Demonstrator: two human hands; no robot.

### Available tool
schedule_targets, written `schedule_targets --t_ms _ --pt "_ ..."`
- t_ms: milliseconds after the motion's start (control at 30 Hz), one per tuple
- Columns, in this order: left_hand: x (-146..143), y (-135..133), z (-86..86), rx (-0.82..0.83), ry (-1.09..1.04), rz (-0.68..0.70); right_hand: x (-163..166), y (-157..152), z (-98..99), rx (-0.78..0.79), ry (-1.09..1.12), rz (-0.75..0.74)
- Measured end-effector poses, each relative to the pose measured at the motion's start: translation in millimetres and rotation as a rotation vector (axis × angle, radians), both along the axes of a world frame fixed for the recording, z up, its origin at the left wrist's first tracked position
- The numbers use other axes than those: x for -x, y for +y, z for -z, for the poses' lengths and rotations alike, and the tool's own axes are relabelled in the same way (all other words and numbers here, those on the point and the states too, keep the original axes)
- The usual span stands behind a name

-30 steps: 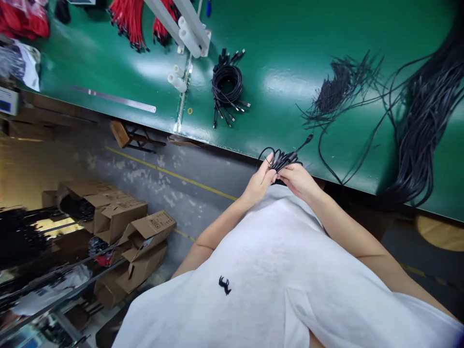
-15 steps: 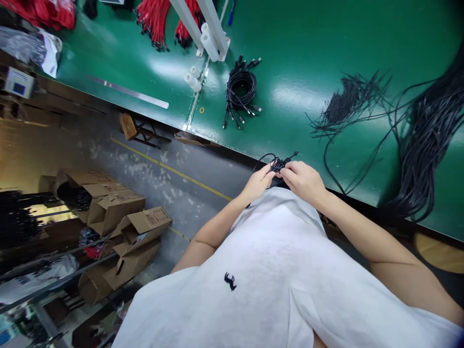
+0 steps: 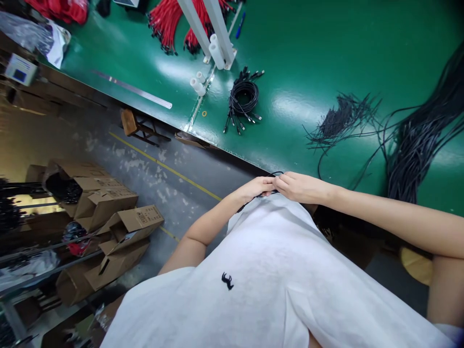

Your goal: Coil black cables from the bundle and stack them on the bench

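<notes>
My left hand [image 3: 253, 187] and my right hand [image 3: 300, 187] meet at the near edge of the green table [image 3: 311, 53], just above my white shirt. Both are closed around a small bundle of black cable [image 3: 274, 174], of which only a thin loop shows above the fingers. The rest of the bundle is hidden by the hands. A finished coil of black cables with plugs [image 3: 243, 98] lies further up the table, apart from both hands.
A heap of thin black wires [image 3: 339, 118] and a thick sheaf of long black cables [image 3: 420, 140] lie at the right. Red cable bundles [image 3: 170, 21], white posts [image 3: 206, 24] and a metal ruler [image 3: 132, 89] sit at the far left. Open cardboard boxes [image 3: 108, 217] stand on the floor.
My hands drew closer to my body and closed tighter over the cable bundle, so its loops and plug no longer stick out. The view shifted slightly.
</notes>
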State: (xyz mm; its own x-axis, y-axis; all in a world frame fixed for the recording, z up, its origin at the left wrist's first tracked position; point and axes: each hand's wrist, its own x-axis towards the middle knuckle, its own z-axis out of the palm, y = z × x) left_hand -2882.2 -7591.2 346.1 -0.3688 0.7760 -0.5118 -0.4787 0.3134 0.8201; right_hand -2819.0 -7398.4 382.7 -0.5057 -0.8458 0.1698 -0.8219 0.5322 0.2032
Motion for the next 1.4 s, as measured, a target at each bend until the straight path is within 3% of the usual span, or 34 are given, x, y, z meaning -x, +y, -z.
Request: schedule_targets --t_ms 267,433,533,600,667,800,867,933,1000,1100,1233,1333,1400 --pt "-6 11 12.7 0.009 0.016 -0.032 9 -11 -4.6 -0.248 -0.3 0.158" --pt "3 27 13.3 -0.038 -0.088 -0.208 31 -11 -19.4 -0.291 -0.534 0.426" --pt "16 37 12.6 -0.073 -0.021 -0.248 45 -13 -30.8 -0.269 -0.573 0.578" --pt "28 39 10.6 -0.096 0.167 -0.199 52 -14 -35.2 -0.24 -0.567 0.646" --pt "40 39 5.7 -0.044 0.488 -0.098 57 -14 -35.6 -0.205 -0.531 0.672" --pt "58 44 -5.2 0.298 1.213 0.085 62 -9 -27.7 -0.174 -0.461 0.691" --pt "58 51 -3.9 0.402 1.364 0.084 63 -5 -22.7 -0.181 -0.456 0.708" --pt "51 60 2.3 0.413 1.303 -0.012 66 0 -18.6 -0.181 -0.45 0.727" --pt "37 65 9.2 0.336 1.065 -0.12 67 7 -15.1 -0.184 -0.448 0.74" --pt "19 58 12.5 0.128 0.813 -0.118 62 17 -9.5 -0.213 -0.445 0.732" --pt "26 45 10.7 0.061 1.172 -0.043 47 21 -3.1 -0.201 -0.396 0.569" --pt "38 54 20.0 0.226 1.249 0.165 43 17 1.0 -0.179 -0.392 0.491" --pt "35 68 30.7 0.393 1.192 0.146 46 16 6.3 -0.186 -0.413 0.543"
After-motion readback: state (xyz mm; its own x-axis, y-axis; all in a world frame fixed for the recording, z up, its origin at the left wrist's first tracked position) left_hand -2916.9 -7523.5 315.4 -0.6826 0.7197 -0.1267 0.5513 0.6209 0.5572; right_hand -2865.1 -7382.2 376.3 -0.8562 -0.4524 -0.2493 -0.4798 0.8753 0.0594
